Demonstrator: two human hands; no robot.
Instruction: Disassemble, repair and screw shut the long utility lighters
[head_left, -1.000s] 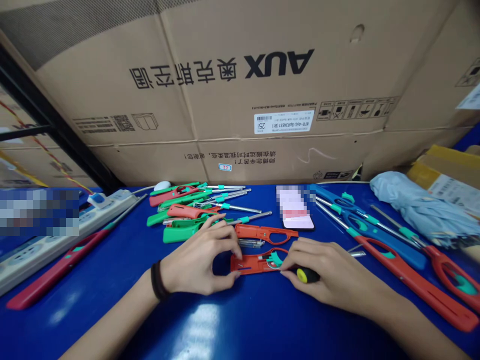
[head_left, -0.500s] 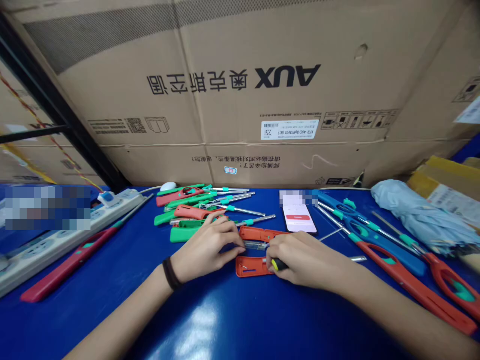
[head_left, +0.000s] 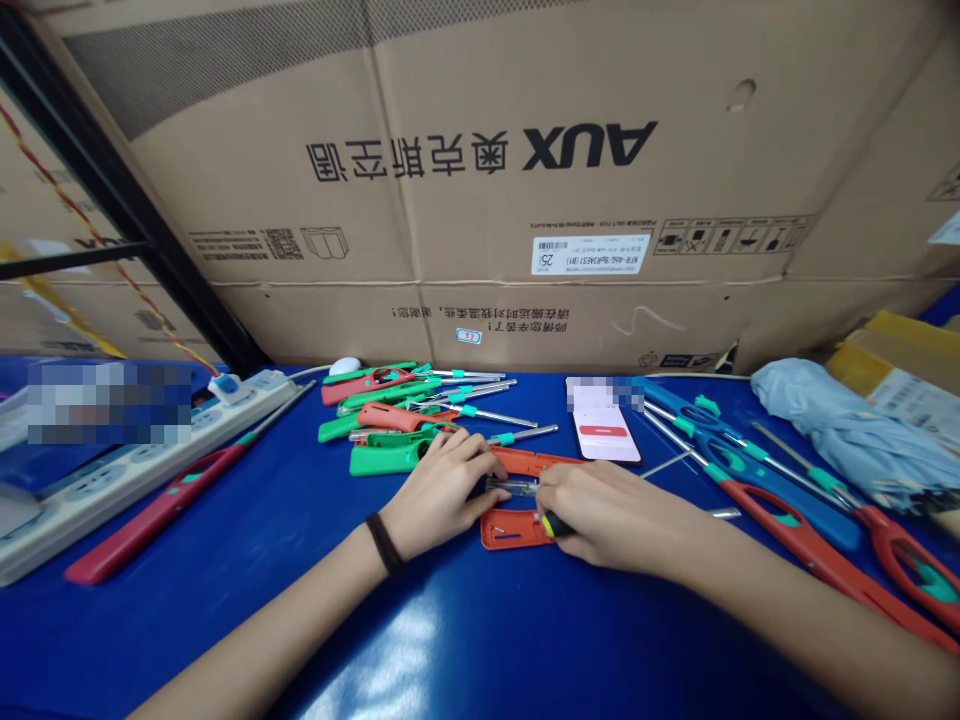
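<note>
My right hand (head_left: pixel 607 515) is shut on a screwdriver with a yellow and black handle (head_left: pixel 556 525), its shaft hidden by my fingers. My left hand (head_left: pixel 442 490) pinches a small clear-and-metal lighter tube (head_left: pixel 511 487) at its fingertips. Beneath my hands lies an open orange lighter shell (head_left: pixel 510 530), partly covered by my right hand. A second orange shell half (head_left: pixel 536 462) lies just beyond. Nearest my left hand on the far side is a green lighter housing (head_left: pixel 390 458), at the front of a heap of red and green lighter parts (head_left: pixel 397 418).
The blue worktable (head_left: pixel 187 610) holds a phone (head_left: pixel 604 435) beyond my right hand, long blue and red lighters (head_left: pixel 810 530) to the right, a folded grey-blue umbrella (head_left: pixel 847 450), a power strip (head_left: pixel 150 470) and a red lighter (head_left: pixel 165 510) at left. A cardboard box (head_left: pixel 480 200) stands behind.
My hands have moved closer together, the left rising from the orange shell to the small tube. The right hand and screwdriver now partly cover the shell. The whole view has shifted with my head.
</note>
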